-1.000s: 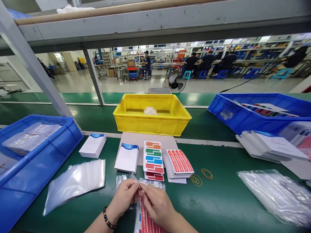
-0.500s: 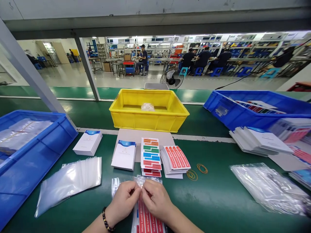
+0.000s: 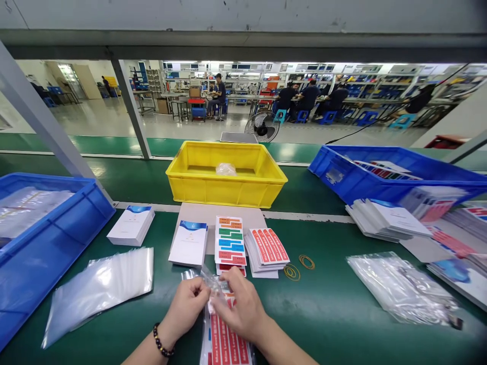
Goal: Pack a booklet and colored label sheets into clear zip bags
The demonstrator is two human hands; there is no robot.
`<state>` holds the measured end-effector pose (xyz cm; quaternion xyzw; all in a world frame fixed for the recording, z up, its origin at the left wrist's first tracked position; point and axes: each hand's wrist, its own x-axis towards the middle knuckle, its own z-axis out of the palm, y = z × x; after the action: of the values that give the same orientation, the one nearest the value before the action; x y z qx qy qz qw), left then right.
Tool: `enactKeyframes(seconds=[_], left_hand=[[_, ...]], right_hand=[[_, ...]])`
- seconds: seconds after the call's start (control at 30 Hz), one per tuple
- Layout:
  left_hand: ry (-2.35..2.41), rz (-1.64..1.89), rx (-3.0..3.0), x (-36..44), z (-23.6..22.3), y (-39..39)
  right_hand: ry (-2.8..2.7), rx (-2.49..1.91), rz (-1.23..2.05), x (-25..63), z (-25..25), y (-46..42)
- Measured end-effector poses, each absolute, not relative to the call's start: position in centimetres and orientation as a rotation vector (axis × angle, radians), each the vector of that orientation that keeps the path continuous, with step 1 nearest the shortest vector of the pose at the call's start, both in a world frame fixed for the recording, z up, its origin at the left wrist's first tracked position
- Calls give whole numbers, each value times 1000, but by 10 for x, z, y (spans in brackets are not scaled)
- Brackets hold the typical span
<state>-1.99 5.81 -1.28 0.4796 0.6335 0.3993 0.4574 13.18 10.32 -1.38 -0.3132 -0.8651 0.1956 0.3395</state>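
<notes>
A clear plastic bag (image 3: 213, 282) with red-striped label sheets (image 3: 230, 337) in it lies at the front edge of the green table. My left hand (image 3: 186, 303), with a beaded bracelet at the wrist, is closed in a pinch on the bag's upper left edge. My right hand (image 3: 245, 306) lies over the bag's upper right side, thumb and forefinger spread apart. Just beyond the hands are a stack of white booklets (image 3: 189, 246), a stack of multicoloured label sheets (image 3: 230, 242) and a stack of red label sheets (image 3: 269, 248).
A yellow bin (image 3: 228, 190) stands behind the stacks. Blue bins stand left (image 3: 53, 243) and right (image 3: 331, 177). Flat clear bags (image 3: 102, 289) lie at left, more bags (image 3: 395, 289) at right. Rubber bands (image 3: 292, 272) lie beside the red labels. Co-workers sit far off.
My right hand has opened from its pinch beside the left hand, and its fingers have spread over the bag. The bag's top flap now stands up. The camera view has shifted slightly.
</notes>
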Motion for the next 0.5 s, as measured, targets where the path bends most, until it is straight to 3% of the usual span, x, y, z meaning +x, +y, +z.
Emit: enactKeyframes(seconds=[0.2,0.33,0.4,0.5], left_hand=[[1583,1044,1174,-27,-11,60],[1566,1130,1825,-32,4,50],[1467,952,2118,-34,11,46],[1540,726,2107,-39,16,44]], right_hand=[[-2434,-691,344,130,-15,97],[-2409,-605,721,140,-9,109],[-2427,-574,917,148,-3,114],[-2505,-656,1038,160,9,118]])
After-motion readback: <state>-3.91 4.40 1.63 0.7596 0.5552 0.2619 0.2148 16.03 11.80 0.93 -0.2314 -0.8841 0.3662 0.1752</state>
